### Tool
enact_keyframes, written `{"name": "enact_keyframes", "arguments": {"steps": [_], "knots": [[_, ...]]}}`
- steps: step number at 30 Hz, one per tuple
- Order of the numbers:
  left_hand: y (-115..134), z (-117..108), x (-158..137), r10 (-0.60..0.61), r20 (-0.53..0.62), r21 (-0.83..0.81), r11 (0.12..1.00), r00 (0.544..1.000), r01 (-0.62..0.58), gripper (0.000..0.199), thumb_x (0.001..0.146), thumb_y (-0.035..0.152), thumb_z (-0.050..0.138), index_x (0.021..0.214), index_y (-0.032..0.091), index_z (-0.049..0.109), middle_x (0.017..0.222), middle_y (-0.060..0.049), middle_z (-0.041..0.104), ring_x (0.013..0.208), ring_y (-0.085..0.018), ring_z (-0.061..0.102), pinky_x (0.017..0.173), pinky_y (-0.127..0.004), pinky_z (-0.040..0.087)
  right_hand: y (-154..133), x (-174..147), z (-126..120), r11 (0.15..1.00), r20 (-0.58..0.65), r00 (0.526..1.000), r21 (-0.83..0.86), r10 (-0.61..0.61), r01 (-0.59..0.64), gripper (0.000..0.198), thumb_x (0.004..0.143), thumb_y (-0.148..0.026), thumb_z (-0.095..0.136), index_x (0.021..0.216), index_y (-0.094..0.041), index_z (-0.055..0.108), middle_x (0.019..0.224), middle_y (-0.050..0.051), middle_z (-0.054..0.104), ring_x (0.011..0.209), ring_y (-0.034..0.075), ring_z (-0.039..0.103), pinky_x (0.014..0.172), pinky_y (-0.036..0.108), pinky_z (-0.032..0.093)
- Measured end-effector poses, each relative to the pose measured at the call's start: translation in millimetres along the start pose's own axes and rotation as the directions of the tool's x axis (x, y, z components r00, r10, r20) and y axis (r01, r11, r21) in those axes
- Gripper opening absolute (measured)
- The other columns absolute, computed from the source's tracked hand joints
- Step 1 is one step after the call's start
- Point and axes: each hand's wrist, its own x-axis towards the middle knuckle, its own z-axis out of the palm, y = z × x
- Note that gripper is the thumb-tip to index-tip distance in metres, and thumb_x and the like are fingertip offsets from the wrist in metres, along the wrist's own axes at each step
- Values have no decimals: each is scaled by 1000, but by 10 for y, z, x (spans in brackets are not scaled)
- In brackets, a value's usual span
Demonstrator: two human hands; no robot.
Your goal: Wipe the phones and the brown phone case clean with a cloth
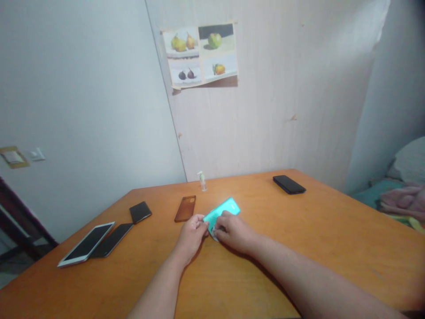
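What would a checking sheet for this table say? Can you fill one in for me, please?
Surface: orange-brown wooden table, with a shiny look.
Job's things: turquoise phone or case, cannot tell which; something pale by the right fingers, too small to name.
Clutter: brown phone case, small pump bottle, white tablet next to a dark slab, small black slab, black case far right.
Hands: left hand grips the turquoise thing's near left end; right hand has curled fingers against it.
Cables: nothing seen.
Surroundings: fruit pictures on the wall; pink cloth off to the right.
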Motion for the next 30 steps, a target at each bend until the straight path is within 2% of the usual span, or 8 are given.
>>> {"name": "enact_keyframes", "arguments": {"steps": [3, 5, 7, 11, 13, 17, 24, 30], "knots": [[-8, 0, -1, 9, -2, 30, 1000, 1000, -9, 24, 78, 37, 66, 87, 16, 61, 66, 2, 60, 63, -13, 54, 62, -23, 41, 108, 55, -67, 988, -96, 986, -57, 135, -141, 7, 84, -22, 57, 79, -19, 59, 84, 2, 56, 75, 14, 51, 67, 24, 35], [-18, -1, 4, 16, -8, 44, 999, 1000, -15, 24, 79, 38, 66, 86, 16, 61, 66, 2, 60, 62, -13, 53, 62, -23, 40, 132, 61, -77, 982, -120, 979, -75, 165, -175, 4, 83, -17, 56, 82, -19, 59, 84, 2, 56, 76, 15, 51, 68, 24, 35], [-26, -2, 11, 18, -8, 35, 999, 1000, -18, 25, 78, 39, 67, 86, 16, 61, 67, 1, 60, 62, -13, 54, 62, -23, 40, 91, 36, -41, 991, -87, 989, -59, 118, -123, 8, 82, -14, 55, 83, -19, 60, 86, 2, 56, 76, 14, 51, 68, 24, 36], [-21, 4, 14, 2, 3, -1, 1000, 1000, -2, 28, 75, 41, 69, 86, 16, 61, 66, 2, 60, 62, -13, 54, 60, -23, 40, -19, -6, 41, 996, 25, 996, 26, -90, 89, 8, 82, -17, 58, 83, -20, 64, 91, 3, 57, 80, 15, 53, 71, 24, 39], [-6, 14, 4, -6, 5, -14, 1000, 1000, 6, 28, 74, 40, 69, 87, 16, 61, 67, 2, 61, 62, -13, 54, 61, -23, 40, 4, 15, 13, 998, 21, 998, -1, -60, 60, 9, 83, -16, 56, 79, -19, 64, 89, 3, 56, 80, 15, 53, 71, 24, 39], [21, 29, -18, -14, -15, -16, 1000, 1000, 14, 26, 75, 40, 68, 86, 17, 61, 70, 1, 62, 63, -12, 54, 62, -23, 41, 123, 57, -101, 982, -85, 984, -96, 155, -163, 10, 82, -13, 54, 77, -18, 62, 86, 4, 54, 77, 15, 51, 70, 25, 37], [24, 26, -17, -10, 6, -26, 1000, 1000, 10, 24, 77, 37, 68, 86, 16, 60, 66, 2, 59, 63, -12, 53, 62, -23, 41, 45, 5, -1, 1000, -5, 1000, 2, -6, 6, 5, 82, -20, 58, 79, -19, 61, 87, 2, 55, 74, 13, 51, 66, 23, 36], [28, 36, -23, -3, -17, 3, 1000, 1000, 3, 24, 76, 37, 67, 86, 17, 61, 68, 1, 62, 63, -13, 54, 63, -23, 40, 232, 95, -81, 964, -213, 947, -62, 242, -260, 10, 80, -11, 53, 84, -18, 60, 82, 2, 55, 77, 15, 51, 69, 24, 37]]}}
